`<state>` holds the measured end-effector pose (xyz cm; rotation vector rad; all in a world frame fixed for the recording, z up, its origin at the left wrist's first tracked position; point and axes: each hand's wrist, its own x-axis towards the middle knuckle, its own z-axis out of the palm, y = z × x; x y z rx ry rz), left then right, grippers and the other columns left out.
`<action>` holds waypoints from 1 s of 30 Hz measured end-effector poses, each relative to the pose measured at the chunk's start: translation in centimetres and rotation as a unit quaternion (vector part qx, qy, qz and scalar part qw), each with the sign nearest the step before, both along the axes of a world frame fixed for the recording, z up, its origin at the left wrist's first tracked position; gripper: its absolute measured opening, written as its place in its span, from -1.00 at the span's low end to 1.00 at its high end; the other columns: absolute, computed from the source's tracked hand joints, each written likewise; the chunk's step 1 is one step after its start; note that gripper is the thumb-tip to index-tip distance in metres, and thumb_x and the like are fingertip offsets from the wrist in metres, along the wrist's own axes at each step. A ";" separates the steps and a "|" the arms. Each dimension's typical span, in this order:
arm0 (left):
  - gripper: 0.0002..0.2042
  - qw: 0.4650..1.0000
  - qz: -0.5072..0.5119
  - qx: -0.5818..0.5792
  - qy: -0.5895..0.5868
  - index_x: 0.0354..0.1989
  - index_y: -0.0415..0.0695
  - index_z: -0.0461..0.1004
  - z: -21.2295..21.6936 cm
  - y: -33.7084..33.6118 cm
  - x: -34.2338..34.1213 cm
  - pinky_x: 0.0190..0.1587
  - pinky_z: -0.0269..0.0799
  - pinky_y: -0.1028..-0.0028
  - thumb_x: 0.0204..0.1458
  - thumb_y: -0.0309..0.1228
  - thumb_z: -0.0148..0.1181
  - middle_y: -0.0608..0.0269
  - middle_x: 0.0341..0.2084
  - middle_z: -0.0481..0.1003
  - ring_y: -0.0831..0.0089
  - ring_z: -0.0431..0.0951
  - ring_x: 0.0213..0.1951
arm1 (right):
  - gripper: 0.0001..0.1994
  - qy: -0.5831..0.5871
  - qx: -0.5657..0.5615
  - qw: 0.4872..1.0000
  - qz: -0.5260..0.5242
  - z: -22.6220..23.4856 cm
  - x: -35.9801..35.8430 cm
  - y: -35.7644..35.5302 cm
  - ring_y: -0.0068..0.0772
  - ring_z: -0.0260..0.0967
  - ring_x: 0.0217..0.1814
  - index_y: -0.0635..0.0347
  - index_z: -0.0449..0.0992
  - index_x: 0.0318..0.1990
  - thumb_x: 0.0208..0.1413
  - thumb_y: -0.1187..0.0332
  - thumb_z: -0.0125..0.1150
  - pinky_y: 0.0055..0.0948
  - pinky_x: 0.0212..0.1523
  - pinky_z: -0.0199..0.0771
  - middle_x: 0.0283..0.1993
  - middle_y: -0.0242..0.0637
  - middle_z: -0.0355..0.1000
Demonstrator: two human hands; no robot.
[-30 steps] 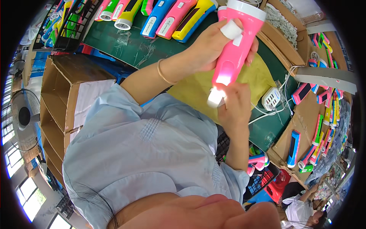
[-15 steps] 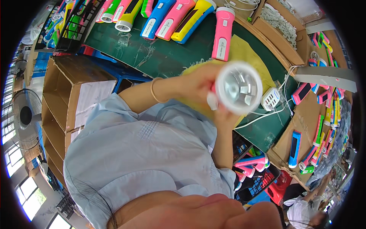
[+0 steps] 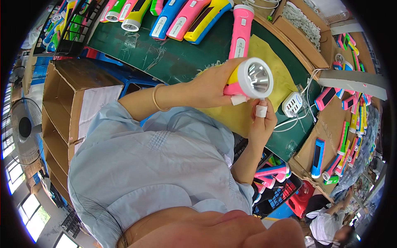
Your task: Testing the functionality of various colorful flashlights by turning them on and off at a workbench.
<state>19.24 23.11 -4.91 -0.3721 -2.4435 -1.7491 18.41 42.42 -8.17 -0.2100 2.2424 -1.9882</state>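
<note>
My left hand (image 3: 213, 84) is wrapped round a pink and yellow flashlight (image 3: 235, 87). Its wide white rim and clear, shiny lens face up toward me and tilt to the right. Just below the rim, my right hand (image 3: 264, 120) has thumb and fingers pinched together; anything between them is too small to name. White tape wraps a digit on each hand. Under both hands spreads a yellow cloth (image 3: 271, 62) on the green table. A pink flashlight (image 3: 241, 31) lies beyond them on the cloth's far edge.
Several colourful flashlights (image 3: 180, 20) line the table's far side. A white multi-port charger (image 3: 292, 104) with cables sits at the right. Cardboard trays (image 3: 304, 27) hold small white parts. A cardboard shelf box (image 3: 78, 91) stands left; a black crate (image 3: 285, 192) of flashlights is below right.
The flashlight has tipped, so its coloured side now shows behind the rim. My right hand has come out from behind the head and moved right and down, fingers pinched.
</note>
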 end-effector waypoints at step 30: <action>-0.28 0.982 0.072 -0.115 -0.134 0.03 -0.47 0.07 1.1 2.0 -4.0 -0.27 0.36 0.41 -0.30 -0.35 0.28 -0.10 -0.35 0.39 0.20 0.46 -0.32 | -0.80 0.141 0.199 0.970 0.016 5.1 -3.7 -3.7 -0.15 0.15 -0.68 0.34 0.36 -0.51 0.05 0.38 0.06 -0.35 -0.61 0.15 -0.63 -0.06 0.26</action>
